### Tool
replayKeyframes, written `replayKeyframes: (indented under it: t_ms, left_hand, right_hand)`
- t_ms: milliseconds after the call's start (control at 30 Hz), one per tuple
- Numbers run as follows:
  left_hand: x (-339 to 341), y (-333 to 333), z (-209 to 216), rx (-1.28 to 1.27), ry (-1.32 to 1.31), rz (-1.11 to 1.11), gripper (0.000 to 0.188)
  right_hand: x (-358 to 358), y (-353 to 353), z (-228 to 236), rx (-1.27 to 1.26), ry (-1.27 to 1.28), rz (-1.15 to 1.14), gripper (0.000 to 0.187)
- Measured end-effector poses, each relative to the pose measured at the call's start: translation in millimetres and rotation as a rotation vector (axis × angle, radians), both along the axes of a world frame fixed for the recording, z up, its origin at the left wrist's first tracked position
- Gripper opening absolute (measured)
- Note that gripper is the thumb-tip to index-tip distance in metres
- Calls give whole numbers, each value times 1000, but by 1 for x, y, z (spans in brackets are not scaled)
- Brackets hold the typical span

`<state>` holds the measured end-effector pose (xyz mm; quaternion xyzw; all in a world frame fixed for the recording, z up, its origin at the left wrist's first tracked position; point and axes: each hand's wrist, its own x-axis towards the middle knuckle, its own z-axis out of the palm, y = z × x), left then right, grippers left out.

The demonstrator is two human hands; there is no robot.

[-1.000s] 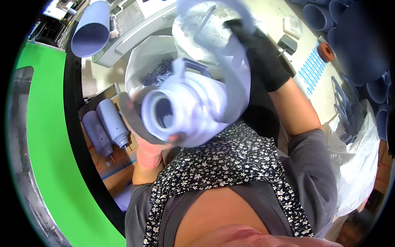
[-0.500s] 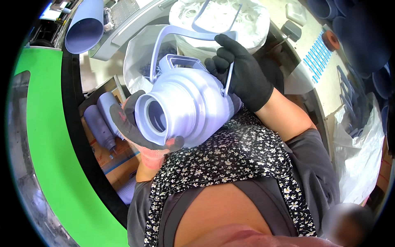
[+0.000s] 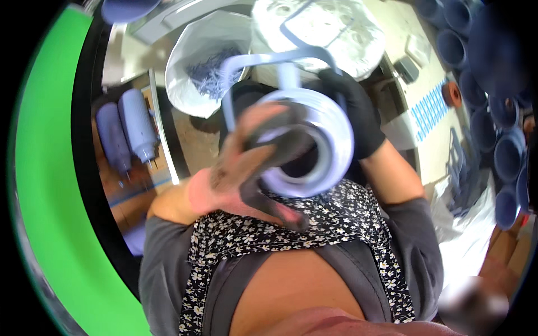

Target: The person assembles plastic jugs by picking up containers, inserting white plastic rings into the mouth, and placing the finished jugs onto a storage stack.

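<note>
- Half-covering the smooth, round-mouthed lilac jug (image 3: 341, 137), the blurry left hand (image 3: 244, 168) had fingers spread, contact unclear.
- Jug was above the floral apron (image 3: 330, 224); black-gloved right hand (image 3: 360, 117) part-hidden alongside, grip impossible to tell tbh.

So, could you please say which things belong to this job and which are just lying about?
Job, apparently: lavender plastic jug; squared lavender plastic handle; left hand in pink-grey glove; right hand in black glove.
Lying about: two lavender cylindrical bottles; round reddish-brown roll; boxy grey object.
</note>
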<state>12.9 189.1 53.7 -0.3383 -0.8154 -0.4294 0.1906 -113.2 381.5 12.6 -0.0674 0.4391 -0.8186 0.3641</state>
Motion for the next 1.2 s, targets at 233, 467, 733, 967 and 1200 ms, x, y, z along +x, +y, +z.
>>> replayKeyframes:
  t_ms: [233, 467, 733, 967, 1200]
  left_hand:
    - [-46, 24, -58, 1170, -780, 279, 75]
    - [-44, 12, -57, 1044, -894, -17, 29]
    - [-48, 21, -55, 1023, -998, 177, 42]
    - [-43, 22, -77, 657, -257, -40, 43]
    - [-56, -32, -46, 361, -212, 163, 50]
  right_hand:
    - [11, 48, -24, 99, -41, -212, 38]
    - [4, 58, -33, 79, -93, -283, 36]
    - [2, 51, -43, 85, -105, -269, 32]
    - [2, 40, -51, 100, -83, -290, 30]
    - [-34, 62, -52, 98, 6, -438, 29]
